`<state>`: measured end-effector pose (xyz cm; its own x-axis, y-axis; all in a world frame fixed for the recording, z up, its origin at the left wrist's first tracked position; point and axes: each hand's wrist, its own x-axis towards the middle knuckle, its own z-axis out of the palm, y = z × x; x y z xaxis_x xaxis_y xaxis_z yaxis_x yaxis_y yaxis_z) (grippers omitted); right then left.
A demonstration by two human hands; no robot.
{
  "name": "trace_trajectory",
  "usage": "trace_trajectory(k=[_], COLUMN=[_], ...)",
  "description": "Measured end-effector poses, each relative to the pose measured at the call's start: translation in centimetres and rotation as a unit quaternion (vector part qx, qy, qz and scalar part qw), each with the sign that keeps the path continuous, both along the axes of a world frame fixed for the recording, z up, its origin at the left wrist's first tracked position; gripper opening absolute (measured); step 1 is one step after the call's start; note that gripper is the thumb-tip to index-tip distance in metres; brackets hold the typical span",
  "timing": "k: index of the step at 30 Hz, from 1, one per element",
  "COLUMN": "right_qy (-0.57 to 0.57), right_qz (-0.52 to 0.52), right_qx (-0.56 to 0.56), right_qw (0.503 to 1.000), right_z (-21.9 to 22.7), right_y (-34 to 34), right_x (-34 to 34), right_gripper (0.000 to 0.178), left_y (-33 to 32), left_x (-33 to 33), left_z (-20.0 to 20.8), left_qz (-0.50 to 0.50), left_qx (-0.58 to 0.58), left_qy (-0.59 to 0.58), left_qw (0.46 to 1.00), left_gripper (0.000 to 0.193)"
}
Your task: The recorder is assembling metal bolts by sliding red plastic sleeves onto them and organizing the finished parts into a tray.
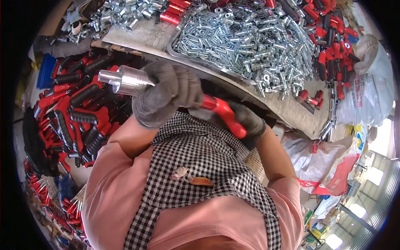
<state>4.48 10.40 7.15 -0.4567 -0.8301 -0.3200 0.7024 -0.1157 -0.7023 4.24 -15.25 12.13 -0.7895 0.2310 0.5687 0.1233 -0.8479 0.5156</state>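
My left hand (164, 93), in a grey glove, is closed around a silver stepped metal cylinder (130, 80), whose narrower end points left. Out of the right side of that fist comes a red curved tool body (225, 116). Whether cylinder and red body are joined is hidden inside the glove. My right hand (250, 121), also gloved, is wrapped about the red body from behind, its fingers partly hidden and slightly blurred. Both hands are in front of the checked apron (191, 154), just below the workbench edge.
A metal tray (177, 52) heaped with silver pins and bolts sits on the bench (137, 39). Silver fittings (131, 14) lie at the back left. Red tools with black grips (79, 112) pile up at left; more red parts (333, 41) and plastic bags (362, 98) are at right.
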Motion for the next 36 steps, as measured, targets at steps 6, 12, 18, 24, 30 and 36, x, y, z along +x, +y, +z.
trace_trajectory(k=[6, 12, 18, 24, 30, 36], right_qy=[-0.295, -0.200, -0.177, -0.233, -0.209, 0.396], right_qz=[-0.236, -0.267, -0.260, -0.362, -0.338, -0.083], right_qx=[-0.081, 0.147, 0.323, 0.317, 0.355, 0.538], right_qw=[0.922, 0.931, 0.893, 0.845, 0.846, 0.739], right_z=[-2.8, -7.4, -17.1, -16.6, -15.7, -22.3], right_y=[7.1, 5.5, 5.1, 4.5, 3.4, 5.2], right_x=[3.8, 4.3, 3.8, 2.4, 1.9, 0.9], right_gripper=[0.071, 0.054, 0.039, 0.037, 0.031, 0.035], left_y=[4.1, 15.9, 17.0, 17.8, 17.0, 16.7], left_x=[2.7, -0.6, -2.0, -3.2, -2.7, -1.7], left_z=[-7.5, -25.0, -26.4, -24.0, -26.3, -30.1], left_qz=[0.150, -0.261, -0.311, -0.150, -0.258, -0.352], left_qx=[-0.339, 0.143, 0.038, 0.125, 0.102, 0.168], left_qy=[-0.308, -0.633, -0.588, -0.740, -0.645, -0.573], left_qw=[0.876, 0.715, 0.746, 0.644, 0.712, 0.720], left_gripper=[0.017, 0.031, 0.036, 0.043, 0.050, 0.044])
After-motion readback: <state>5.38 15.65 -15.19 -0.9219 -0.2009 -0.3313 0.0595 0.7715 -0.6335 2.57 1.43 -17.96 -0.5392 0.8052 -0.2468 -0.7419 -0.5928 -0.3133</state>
